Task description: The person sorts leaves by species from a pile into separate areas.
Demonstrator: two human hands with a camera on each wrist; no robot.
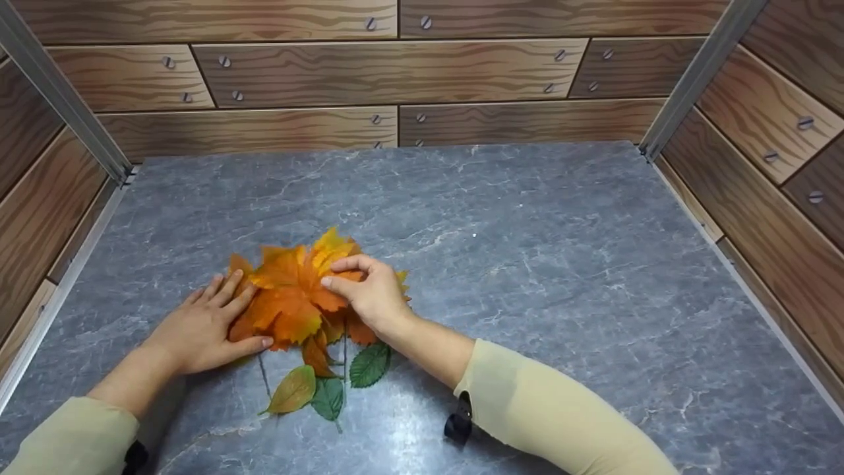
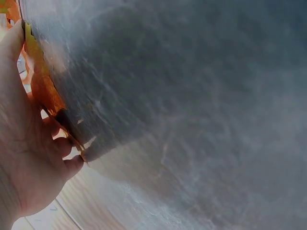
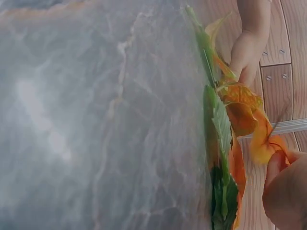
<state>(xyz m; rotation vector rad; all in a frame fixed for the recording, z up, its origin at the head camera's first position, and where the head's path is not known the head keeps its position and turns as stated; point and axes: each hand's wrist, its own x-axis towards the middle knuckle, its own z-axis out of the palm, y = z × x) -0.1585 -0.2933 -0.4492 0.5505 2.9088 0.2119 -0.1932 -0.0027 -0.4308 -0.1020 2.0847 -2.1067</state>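
Cluster of orange-and-yellow lobed artificial leaves point(image 1: 287, 318) lies on the grey marbled bench point(image 1: 560, 264), between my hands and under their fingers. My left hand point(image 1: 201, 333) is palm down, fingers spread over the cluster's left side, thumb along its near edge. My right hand point(image 1: 379, 297) comes in from the right, thumb and index finger pinching an upper orange leaf; its other fingers are mostly hidden. In the right wrist view that pinched leaf stands up from the bench. Layout: the cluster is left of centre, in the near half, well apart from the side edges; more bench runs out to the right than to the left, and a good stretch lies beyond, up to the wood-plank-patterned back wall point(image 1: 389, 72). Orange mass is longest left to right; a yellow tip points away from me. Thin dark stems run near to far on my side, beside a yellow-green pointed leaf point(image 1: 293, 390), tip toward my left, and two dark green serrated leaves point(image 1: 370, 365) nearest me.
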